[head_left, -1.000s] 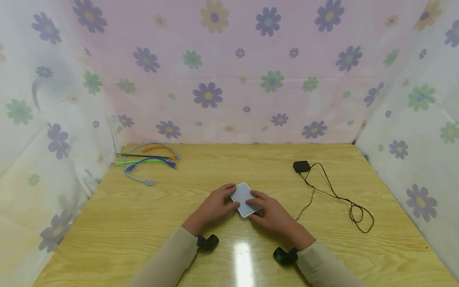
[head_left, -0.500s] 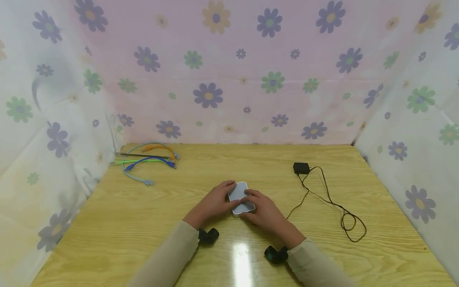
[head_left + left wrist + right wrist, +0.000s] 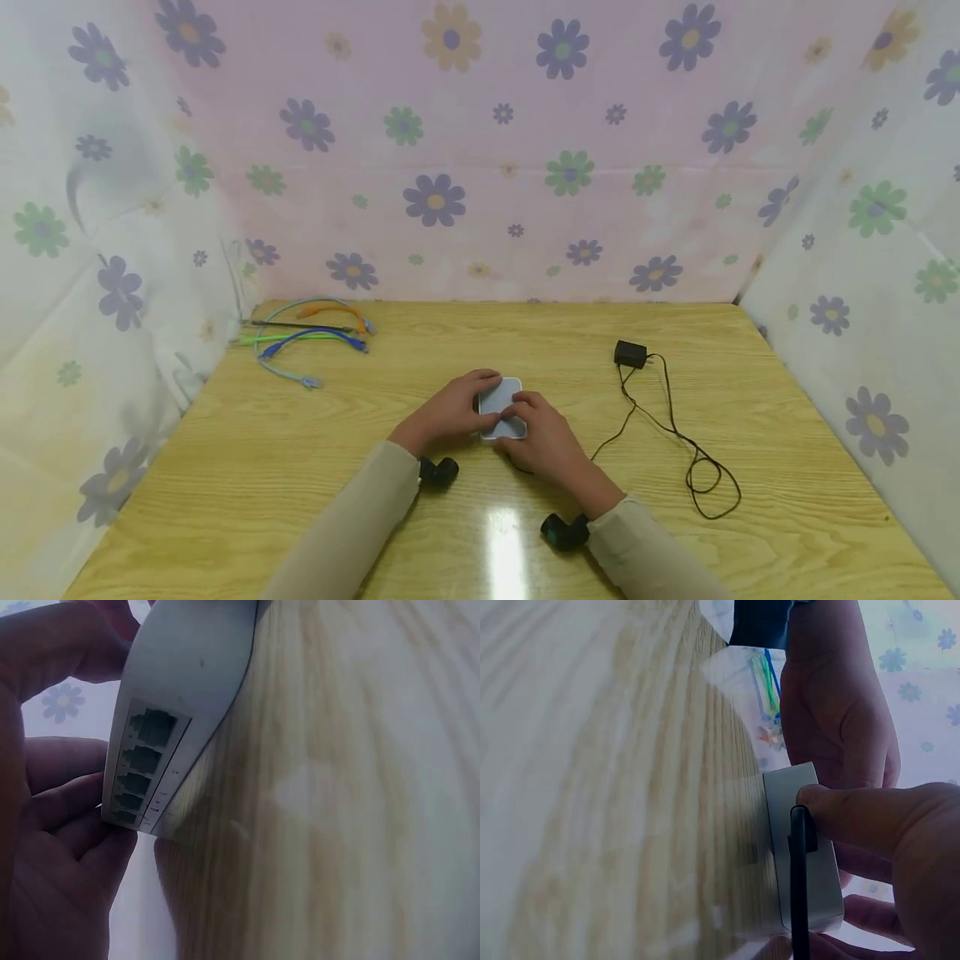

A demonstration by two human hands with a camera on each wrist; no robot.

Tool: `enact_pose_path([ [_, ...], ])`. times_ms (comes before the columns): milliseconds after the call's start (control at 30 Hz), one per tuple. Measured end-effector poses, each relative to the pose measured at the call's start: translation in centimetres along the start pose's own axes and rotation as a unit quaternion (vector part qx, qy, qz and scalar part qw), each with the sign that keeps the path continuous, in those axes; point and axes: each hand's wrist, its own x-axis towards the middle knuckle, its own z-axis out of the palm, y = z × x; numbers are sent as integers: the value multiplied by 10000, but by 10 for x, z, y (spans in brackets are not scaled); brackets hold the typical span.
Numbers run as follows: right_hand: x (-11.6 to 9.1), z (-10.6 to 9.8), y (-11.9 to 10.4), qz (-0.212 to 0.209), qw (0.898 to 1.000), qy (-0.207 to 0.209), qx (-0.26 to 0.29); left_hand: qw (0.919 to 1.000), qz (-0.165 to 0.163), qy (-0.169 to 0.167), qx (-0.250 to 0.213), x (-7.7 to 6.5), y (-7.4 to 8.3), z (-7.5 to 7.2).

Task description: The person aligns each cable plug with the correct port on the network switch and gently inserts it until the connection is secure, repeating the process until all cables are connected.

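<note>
A small white network switch (image 3: 501, 398) with a light grey-blue top sits on the wooden table between both hands. My left hand (image 3: 453, 408) holds its left side, thumb over the top. The left wrist view shows a row of Ethernet ports (image 3: 146, 754) on the side by that hand's fingers. From the right, my right hand (image 3: 543, 437) grips the switch, fingers on top and thumb at the near side. In the right wrist view a black power plug (image 3: 801, 832) is at that side, with the thumb tip right beside it and its cable leading away.
A black power adapter (image 3: 630, 354) lies at the right, its thin looped cable (image 3: 701, 458) trailing towards my right hand. Several network cables (image 3: 311, 335), blue, green, orange, black and pale blue, lie at the back left. Flowered cloth (image 3: 480, 150) walls in the table's back and sides.
The switch has turned clockwise and now stands straight in the head view. My right hand has moved left with it, and the adapter's cable has been drawn left and nearer.
</note>
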Motion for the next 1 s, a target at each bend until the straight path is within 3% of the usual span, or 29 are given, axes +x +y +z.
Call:
enact_pose_path([
  [233, 1, -1, -2, 163, 9998, -62, 114, 10000, -17, 29, -7, 2, 0, 0],
  [633, 7, -3, 3, 2, 9971, -743, 168, 9999, 95, -18, 106, 0, -2, -1],
  [1000, 9, -2, 6, 193, 9982, -572, -8, 9988, -90, 439, 216, -24, -15, -8],
])
